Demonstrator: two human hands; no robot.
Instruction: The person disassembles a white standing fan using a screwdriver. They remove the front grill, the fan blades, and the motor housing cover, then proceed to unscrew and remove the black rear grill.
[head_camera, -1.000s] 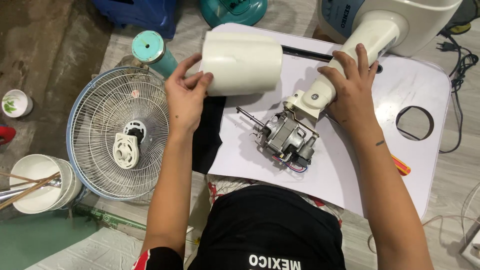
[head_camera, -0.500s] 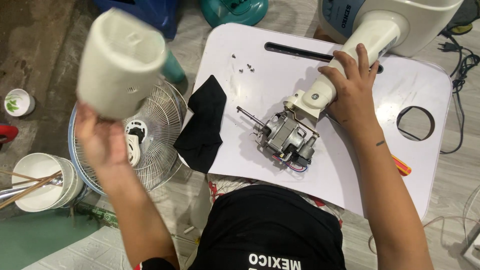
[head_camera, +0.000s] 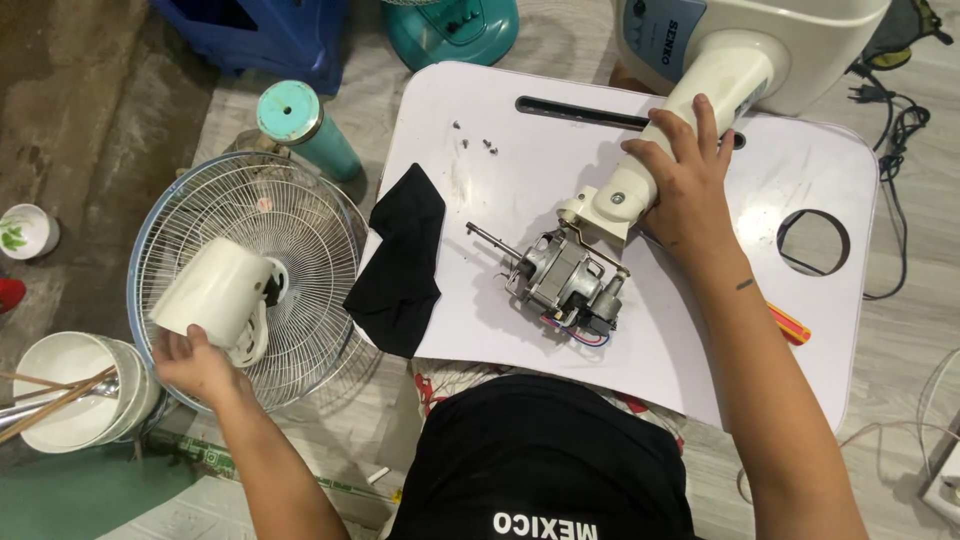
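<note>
My left hand (head_camera: 195, 365) grips a white plastic motor cover (head_camera: 212, 293), held low over a round wire fan grille (head_camera: 310, 230) on the floor at the left. My right hand (head_camera: 683, 178) clasps the white neck (head_camera: 690, 110) of a fan lying across a white lap table (head_camera: 560, 150). The bare metal fan motor (head_camera: 562, 285), with its shaft pointing left and coloured wires at its rear, hangs from that neck just left of my right hand. A black cloth (head_camera: 400, 262) drapes over the table's left edge. Several small screws (head_camera: 476, 141) lie near the table's top left.
A teal cylinder (head_camera: 300, 125) stands beside the grille. White bowls with chopsticks (head_camera: 70, 395) sit at lower left, a small cup (head_camera: 25, 230) at far left. An orange-handled tool (head_camera: 790, 323) lies by my right forearm. Cables (head_camera: 900, 130) trail at right. The table has a round hole (head_camera: 812, 242).
My left hand lifted the white motor cover off the table, swung it up and left, then lowered it onto the fan grille. My right hand stayed on the fan neck.
</note>
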